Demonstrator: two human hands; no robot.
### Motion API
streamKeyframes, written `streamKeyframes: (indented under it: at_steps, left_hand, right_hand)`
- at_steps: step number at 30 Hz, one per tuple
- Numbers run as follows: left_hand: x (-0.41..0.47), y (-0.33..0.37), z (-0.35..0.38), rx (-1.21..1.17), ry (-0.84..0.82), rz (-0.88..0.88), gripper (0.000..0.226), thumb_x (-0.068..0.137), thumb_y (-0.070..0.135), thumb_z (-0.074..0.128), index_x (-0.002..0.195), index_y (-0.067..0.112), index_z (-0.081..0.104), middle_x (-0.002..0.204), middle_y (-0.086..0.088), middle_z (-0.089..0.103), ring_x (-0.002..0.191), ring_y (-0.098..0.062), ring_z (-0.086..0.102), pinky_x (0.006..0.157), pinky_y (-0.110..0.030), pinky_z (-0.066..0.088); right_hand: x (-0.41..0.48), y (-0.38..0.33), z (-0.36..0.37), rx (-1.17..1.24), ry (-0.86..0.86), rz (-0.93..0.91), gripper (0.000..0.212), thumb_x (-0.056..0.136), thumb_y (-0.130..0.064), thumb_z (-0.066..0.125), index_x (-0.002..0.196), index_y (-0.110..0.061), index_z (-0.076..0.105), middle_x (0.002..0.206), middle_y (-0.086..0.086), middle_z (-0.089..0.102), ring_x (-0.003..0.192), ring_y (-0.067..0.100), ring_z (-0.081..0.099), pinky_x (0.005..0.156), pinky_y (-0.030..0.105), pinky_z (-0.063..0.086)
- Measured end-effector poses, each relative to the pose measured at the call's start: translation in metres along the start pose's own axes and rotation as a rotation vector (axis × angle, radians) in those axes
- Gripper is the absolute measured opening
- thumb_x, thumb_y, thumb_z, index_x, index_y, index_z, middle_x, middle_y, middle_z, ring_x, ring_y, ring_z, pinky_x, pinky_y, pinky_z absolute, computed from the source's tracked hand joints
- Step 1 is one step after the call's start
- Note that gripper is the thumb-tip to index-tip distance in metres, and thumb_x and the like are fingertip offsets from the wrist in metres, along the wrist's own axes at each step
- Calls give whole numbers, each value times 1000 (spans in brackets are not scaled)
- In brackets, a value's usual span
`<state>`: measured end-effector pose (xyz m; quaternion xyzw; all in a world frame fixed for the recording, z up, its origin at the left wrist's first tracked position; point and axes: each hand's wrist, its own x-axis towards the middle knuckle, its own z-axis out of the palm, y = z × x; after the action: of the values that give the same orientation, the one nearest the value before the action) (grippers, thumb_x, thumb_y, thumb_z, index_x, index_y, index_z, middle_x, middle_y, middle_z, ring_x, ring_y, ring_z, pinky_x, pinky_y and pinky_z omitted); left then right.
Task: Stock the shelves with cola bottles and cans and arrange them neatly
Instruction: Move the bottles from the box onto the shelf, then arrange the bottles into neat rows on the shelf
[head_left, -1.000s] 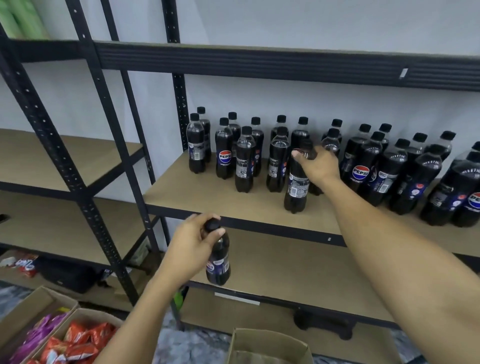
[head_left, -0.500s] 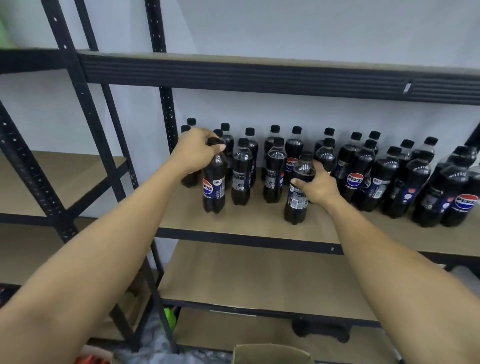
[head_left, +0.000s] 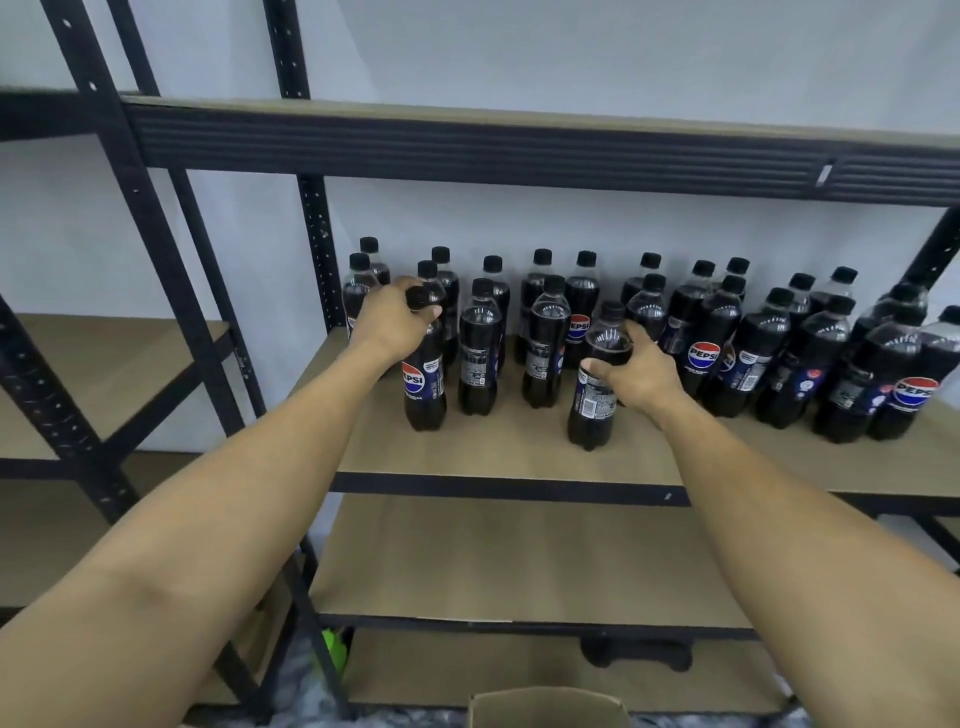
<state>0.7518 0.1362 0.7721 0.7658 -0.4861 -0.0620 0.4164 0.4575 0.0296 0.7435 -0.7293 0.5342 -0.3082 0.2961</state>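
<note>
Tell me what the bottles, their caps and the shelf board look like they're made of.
Bottles: probably clear glossy plastic; highlights on the shoulders, dark cola showing through. Caps: black plastic, seemingly matte. Shelf board: dull tan fibreboard or similar, judging by its flat, grainless face.

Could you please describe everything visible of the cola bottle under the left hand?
The cola bottle is clear plastic, filled with dark drink, with a black cap and a dark label showing the red, white and blue Pepsi logo toward the camera. It stands upright on the wooden shelf board, in front at the left end of the rows. The left hand grips its top, fingers curled round the cap.
</note>
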Motion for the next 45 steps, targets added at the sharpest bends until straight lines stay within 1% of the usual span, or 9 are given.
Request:
streamKeyframes:
  at_steps: [6, 10, 16, 21, 26, 32, 36, 38, 45]
  left_hand:
    - [-21, -26, 22, -110, -74, -79, 74, 87, 19, 75, 149, 31, 36, 137, -13, 48, 129, -34, 50, 112, -51, 40]
    - [-36, -36, 28, -125, -46, -61, 88, 92, 14, 71, 158, 35, 17, 149, -13, 40, 122, -27, 56, 107, -39, 41]
    - [-66, -61, 46, -82, -130, -128, 105, 87, 33, 74, 158, 37, -2, 147, -10, 44, 131, -30, 50, 113, -49, 40]
    - [-130, -69, 76, 19, -197, -104, 70, 96, 33, 64, 155, 19, 31, 150, -14, 38, 133, -33, 45, 111, -39, 36]
    - [-223, -94, 134, 178, -205, 98, 51, 97, 36, 62, 145, 24, 50, 165, -7, 21, 151, -26, 16, 121, -52, 24]
    - [-334, -136, 212, 51, -529, -188, 51, 96, 39, 62, 143, 21, 54, 149, -11, 46, 137, -27, 45, 104, -42, 49]
    - [-370, -166, 267, 85, -661, -343, 49, 95, 31, 66, 140, 18, 54, 138, -5, 57, 127, -28, 55, 99, -27, 43]
    - [-381, -188, 299, 108, -730, -432, 48, 98, 23, 64, 144, 16, 51, 142, 0, 52, 126, -26, 55, 96, -31, 46]
    - [-424, -305, 428, 183, -827, -593, 46, 96, 21, 67, 140, 16, 55, 144, -10, 53, 123, -29, 58, 93, -33, 47]
  right_hand:
    - [-6, -2, -3, 4, -14, -2, 75, 89, -36, 76, 152, -28, 36, 143, 5, 57, 132, 30, 52, 102, 37, 44]
    - [-7, -2, -1, -3, -9, 19, 78, 89, -39, 76, 152, -27, 33, 144, 6, 55, 131, 31, 52, 103, 39, 45]
    - [-27, 16, 7, -35, -75, 89, 64, 90, -43, 72, 143, -20, 44, 133, 5, 63, 125, 28, 56, 96, 32, 42]
    - [-75, 47, 16, -175, -132, 32, 66, 97, -40, 65, 153, -18, 37, 143, 10, 57, 130, 32, 52, 97, 30, 40]
    - [-137, 125, 35, -182, -167, -74, 62, 96, -40, 66, 151, -23, 44, 150, 3, 49, 136, 21, 46, 106, 24, 33]
    - [-187, 253, 62, -246, -436, 88, 61, 95, -35, 68, 149, -16, 46, 148, 7, 51, 132, 26, 52, 102, 27, 39]
    - [-202, 349, 88, -268, -611, 230, 47, 93, -19, 71, 137, -8, 58, 129, 19, 63, 114, 38, 62, 91, 40, 49]
    - [-205, 401, 106, -290, -705, 288, 45, 94, -16, 69, 137, -9, 57, 128, 17, 64, 114, 37, 62, 94, 45, 51]
    - [-201, 586, 193, -350, -820, 401, 50, 96, -24, 65, 144, -16, 51, 128, 14, 63, 93, 27, 61, 77, 29, 45]
